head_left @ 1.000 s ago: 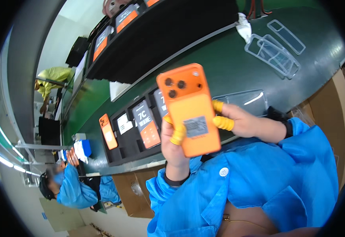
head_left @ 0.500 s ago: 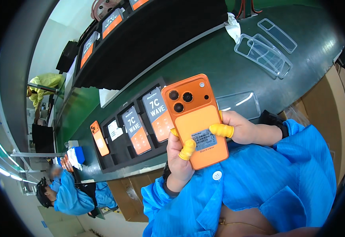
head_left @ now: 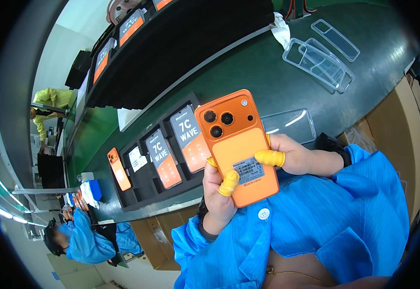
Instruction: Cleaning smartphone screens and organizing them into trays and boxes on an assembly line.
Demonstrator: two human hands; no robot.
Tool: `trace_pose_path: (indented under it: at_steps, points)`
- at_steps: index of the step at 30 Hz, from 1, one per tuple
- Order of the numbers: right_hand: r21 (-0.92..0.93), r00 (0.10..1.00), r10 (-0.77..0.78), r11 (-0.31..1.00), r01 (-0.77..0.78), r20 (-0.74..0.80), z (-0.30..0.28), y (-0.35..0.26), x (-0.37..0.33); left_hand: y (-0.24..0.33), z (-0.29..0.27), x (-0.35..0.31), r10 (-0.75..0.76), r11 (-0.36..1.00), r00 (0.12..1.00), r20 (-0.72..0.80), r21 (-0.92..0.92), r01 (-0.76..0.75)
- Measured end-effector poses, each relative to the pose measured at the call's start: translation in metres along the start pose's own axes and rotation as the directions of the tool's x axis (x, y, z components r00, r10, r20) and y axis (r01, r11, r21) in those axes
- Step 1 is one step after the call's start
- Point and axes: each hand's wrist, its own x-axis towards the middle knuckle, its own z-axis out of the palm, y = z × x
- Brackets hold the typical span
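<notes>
Centrally, phone: an orange phone [head_left: 239,147] is held up at mid-frame, its back toward the camera, camera lenses at its upper end, a small grey label low on its back
Left hand: the left hand [head_left: 219,190] comes up from the lower middle and grips the phone's lower left edge; its thumb, in a yellow finger cot, lies flat across the back just left of the label, the other fingers hidden behind the phone
Right hand: the right hand [head_left: 299,156] reaches in from the right of the frame and clamps the phone's right edge; its thumb, also in a yellow cot, presses on the back just above the label, the remaining fingers wrapped behind
Sleeves: blue coat sleeves [head_left: 316,226] fill the lower right of the frame
Tray: a black tray [head_left: 145,185] sits left of centre on the green bench [head_left: 248,72], holding two phones face up with printed screen films [head_left: 164,159] and a smaller orange phone [head_left: 119,169] at its left end
Clear cases: one clear case [head_left: 292,125] lies just behind the held phone, to its right; several more clear cases [head_left: 323,58] lie in the upper right
Co-worker: a person in a blue coat [head_left: 82,236] sits at the lower left
</notes>
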Motion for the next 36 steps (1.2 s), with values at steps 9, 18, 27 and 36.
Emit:
trace_pose_path:
  at_steps: [9, 18, 27, 36]
  points:
    - [0.113, 0.998, 0.012, 0.994, -0.005, -0.060, -0.004, 0.000, -0.004, -0.003, 0.006, 0.005, 0.017, 0.997, 1.000, 0.015, 0.078, -0.018]
    - [-0.979, 0.940, -0.286, 0.032, 0.201, 0.184, -0.047, -0.028, -0.024, -0.006, -0.045, 0.058, -0.093, -0.229, 0.936, 0.338, 0.908, -0.351]
    - [-0.975, 0.964, -0.149, -0.002, -0.224, -0.221, -0.060, 0.008, -0.025, -0.023, -0.026, 0.070, -0.163, -0.209, 0.947, 0.276, 0.929, -0.306]
    - [-0.984, 0.974, -0.224, 0.173, 0.036, -0.004, -0.051, -0.001, -0.010, -0.007, -0.027, 0.036, 0.244, 0.377, 0.926, 0.287, 0.852, -0.363]
